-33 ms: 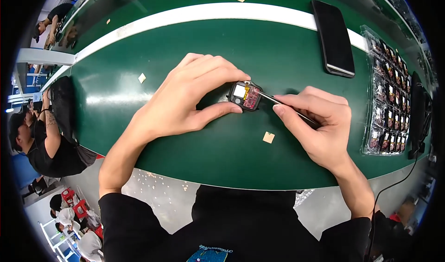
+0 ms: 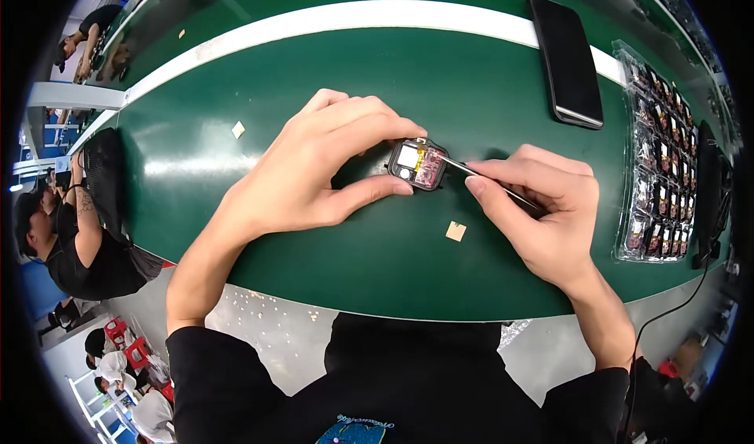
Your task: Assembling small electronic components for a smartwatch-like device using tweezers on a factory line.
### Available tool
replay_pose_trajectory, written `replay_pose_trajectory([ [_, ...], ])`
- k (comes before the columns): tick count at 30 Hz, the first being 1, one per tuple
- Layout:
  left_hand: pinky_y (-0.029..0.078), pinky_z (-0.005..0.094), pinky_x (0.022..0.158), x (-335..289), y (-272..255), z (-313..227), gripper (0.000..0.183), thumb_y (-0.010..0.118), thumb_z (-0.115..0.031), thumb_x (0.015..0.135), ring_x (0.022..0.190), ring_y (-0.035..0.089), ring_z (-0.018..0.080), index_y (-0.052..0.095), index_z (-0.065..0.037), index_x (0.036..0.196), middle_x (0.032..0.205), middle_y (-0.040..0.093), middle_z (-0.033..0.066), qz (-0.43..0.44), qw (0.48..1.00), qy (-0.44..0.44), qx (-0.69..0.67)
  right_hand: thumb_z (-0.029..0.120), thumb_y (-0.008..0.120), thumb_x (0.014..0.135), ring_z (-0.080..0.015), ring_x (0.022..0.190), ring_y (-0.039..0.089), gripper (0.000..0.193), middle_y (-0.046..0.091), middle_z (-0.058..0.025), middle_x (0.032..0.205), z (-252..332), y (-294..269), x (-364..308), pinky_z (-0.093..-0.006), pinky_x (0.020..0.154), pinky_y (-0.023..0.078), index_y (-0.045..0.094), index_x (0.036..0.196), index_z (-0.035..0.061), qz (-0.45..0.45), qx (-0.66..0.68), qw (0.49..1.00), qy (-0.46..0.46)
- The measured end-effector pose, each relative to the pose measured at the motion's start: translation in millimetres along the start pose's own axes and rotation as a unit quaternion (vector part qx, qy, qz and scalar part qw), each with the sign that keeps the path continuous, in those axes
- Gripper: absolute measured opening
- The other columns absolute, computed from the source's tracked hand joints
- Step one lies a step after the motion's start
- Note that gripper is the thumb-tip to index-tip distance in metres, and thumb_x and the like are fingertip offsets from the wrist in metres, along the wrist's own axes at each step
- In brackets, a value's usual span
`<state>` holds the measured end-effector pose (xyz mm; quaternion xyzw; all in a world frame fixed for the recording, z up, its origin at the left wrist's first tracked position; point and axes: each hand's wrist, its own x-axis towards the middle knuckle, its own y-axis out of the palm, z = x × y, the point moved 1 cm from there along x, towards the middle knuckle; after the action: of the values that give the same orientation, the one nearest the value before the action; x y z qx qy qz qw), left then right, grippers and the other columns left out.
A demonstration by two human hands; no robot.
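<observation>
A small black watch-like casing [image 2: 406, 175] sits at the middle of the green bench. Its open face shows a reddish circuit board [image 2: 430, 166], a white rectangle and a strip of yellow. My left hand [image 2: 324, 161] grips the casing at its left side, index finger at the top edge and thumb at the bottom. Held like a pen in my right hand [image 2: 542, 200] is a slim metal tool [image 2: 458, 164] that looks like tweezers. Its tip meets the upper right part of the board; fine detail there is too small to make out.
To the right lies a clear plastic tray [image 2: 624, 240] holding several similar units in rows. A black phone [image 2: 567, 63] rests across the white strip [image 2: 353, 18]. Small tan squares [image 2: 455, 231] lie on the bench [image 2: 314, 271]. A dark cable [image 2: 667, 309] hangs at right; another person [image 2: 78, 232] sits at left.
</observation>
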<state>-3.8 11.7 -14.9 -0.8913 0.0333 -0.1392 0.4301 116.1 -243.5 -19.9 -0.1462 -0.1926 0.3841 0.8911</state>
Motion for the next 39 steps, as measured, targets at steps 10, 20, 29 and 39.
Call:
replay_pose_trajectory([
  [10, 0.047, 0.0405, 0.096, 4.2, 3.4, 0.6, 0.053, 0.093, -0.018, 0.080, 0.089, 0.069, 0.0255, 0.080, -0.002, 0.129, 0.101, 0.075, 0.0082, 0.016, 0.999, 0.023, -0.020, -0.005, 0.084, 0.087, -0.0094, 0.054, 0.053, 0.012, 0.065, -0.0045, 0.066, -5.9, 5.7, 4.6, -0.0285, 0.050, 0.035, 0.085, 0.099, -0.0033, 0.010, -0.050, 0.997, -0.057],
  [20, 0.047, 0.0410, 0.094, 5.0, 2.6, 2.2, 0.055, 0.093, -0.025, 0.081, 0.090, 0.067, 0.0270, 0.080, -0.002, 0.129, 0.100, 0.075, 0.0093, 0.031, 0.999, 0.021, 0.002, -0.006, 0.084, 0.087, -0.0062, 0.055, 0.049, 0.015, 0.063, -0.0021, 0.066, -6.3, 5.8, 7.4, -0.0265, 0.052, 0.031, 0.086, 0.101, -0.0034, 0.014, -0.052, 0.998, -0.045],
  [29, 0.047, 0.0359, 0.087, 2.4, 4.2, 2.6, 0.057, 0.096, -0.023, 0.075, 0.076, 0.052, 0.0206, 0.081, -0.004, 0.127, 0.090, 0.070, 0.0064, -0.023, 0.998, -0.025, -0.051, -0.009, 0.087, 0.083, -0.0052, 0.055, 0.048, 0.025, 0.064, -0.0014, 0.070, -9.2, 4.7, 2.4, -0.0263, 0.051, 0.031, 0.088, 0.107, -0.0007, -0.022, -0.103, 0.989, -0.106],
  [39, 0.045, 0.0354, 0.083, 6.5, 3.2, 2.8, 0.053, 0.096, -0.020, 0.074, 0.071, 0.049, 0.0198, 0.081, -0.005, 0.122, 0.086, 0.069, 0.0046, -0.001, 1.000, 0.003, -0.016, -0.008, 0.089, 0.083, -0.0055, 0.055, 0.048, 0.027, 0.065, -0.0009, 0.074, -10.4, 10.0, 4.1, -0.0263, 0.051, 0.032, 0.088, 0.109, 0.0006, -0.022, -0.133, 0.981, -0.140],
])
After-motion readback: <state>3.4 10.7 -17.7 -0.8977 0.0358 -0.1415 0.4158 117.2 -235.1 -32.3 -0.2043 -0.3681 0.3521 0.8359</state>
